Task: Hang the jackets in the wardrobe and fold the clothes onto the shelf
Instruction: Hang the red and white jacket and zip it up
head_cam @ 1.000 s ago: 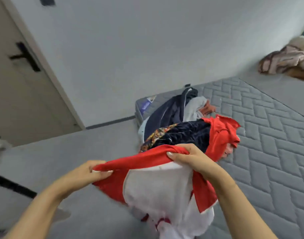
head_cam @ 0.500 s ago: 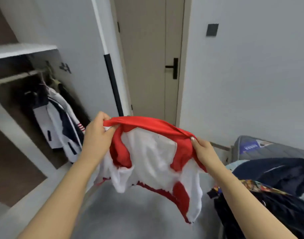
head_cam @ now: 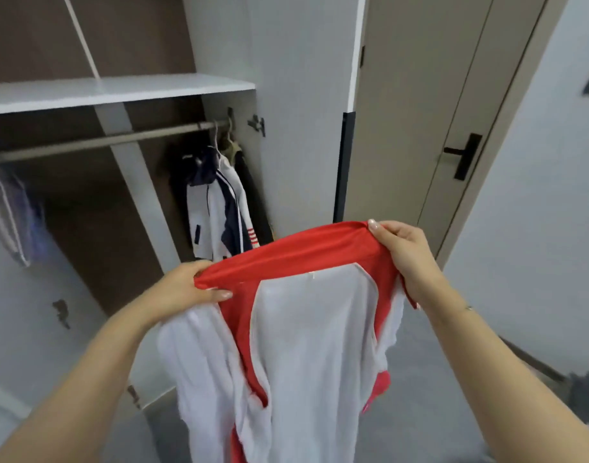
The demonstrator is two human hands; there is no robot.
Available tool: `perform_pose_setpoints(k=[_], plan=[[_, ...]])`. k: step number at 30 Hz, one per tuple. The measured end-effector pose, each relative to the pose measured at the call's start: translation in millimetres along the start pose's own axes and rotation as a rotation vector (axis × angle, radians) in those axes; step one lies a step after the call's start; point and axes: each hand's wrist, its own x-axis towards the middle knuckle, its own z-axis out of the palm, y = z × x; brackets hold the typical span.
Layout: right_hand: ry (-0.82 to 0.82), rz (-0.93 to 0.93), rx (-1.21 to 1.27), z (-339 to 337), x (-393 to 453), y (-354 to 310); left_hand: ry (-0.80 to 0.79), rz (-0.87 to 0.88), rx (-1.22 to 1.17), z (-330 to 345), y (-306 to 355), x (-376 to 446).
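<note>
Red and white fabric fills the middle of the scene: a red-and-white jacket (head_cam: pixel 306 329) held up in the air in front of the open wardrobe (head_cam: pixel 296 128), its red shoulder band stretched between two bare hands and its white body hanging loosely down toward the grey floor (head_cam: pixel 430 396). The left hand (head_cam: pixel 183 289) pinches the lower, left end of the red band, thumb on top of the cloth. The right hand (head_cam: pixel 403 252) grips the higher, right end, fingers curled over the edge. Behind the jacket, inside the wardrobe, a metal hanging rail (head_cam: pixel 102 142) runs beneath a white shelf (head_cam: pixel 119 91). A white-and-navy jacket (head_cam: pixel 219 212) hangs from the rail's right end, against the side panel, with a darker garment just behind it. Pale, blurred clothes (head_cam: pixel 9 215) hang at the rail's far left. To the right stands a beige door (head_cam: pixel 420 128) with a black lever handle (head_cam: pixel 463 158).
</note>
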Motion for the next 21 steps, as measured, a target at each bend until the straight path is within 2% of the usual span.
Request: perform_pose_setpoints(k=[2,3,5,8,14,19,21], plan=[[0.008,0.027,0.013,23,26,12,-0.204,-0.068,-0.105,-19,-16,6],[-0.006,0.041,0.010,34,38,18,-0.233,-0.084,-0.165,-27,-25,8],[-0.051,0.066,0.015,57,60,28,-0.191,-0.094,-0.345,-41,-47,17],[-0.155,0.103,0.022,97,93,40,-0.006,-0.182,-0.668,-58,-73,32],[-0.485,0.186,-0.028,192,153,67,0.476,-0.299,-0.728,-91,-126,59],[-0.755,0.081,-0.152,284,213,109,0.700,-0.435,-0.907,-123,-174,70],[-0.926,-0.005,-0.277,324,241,129,0.825,-0.476,-0.937,-132,-188,75]])
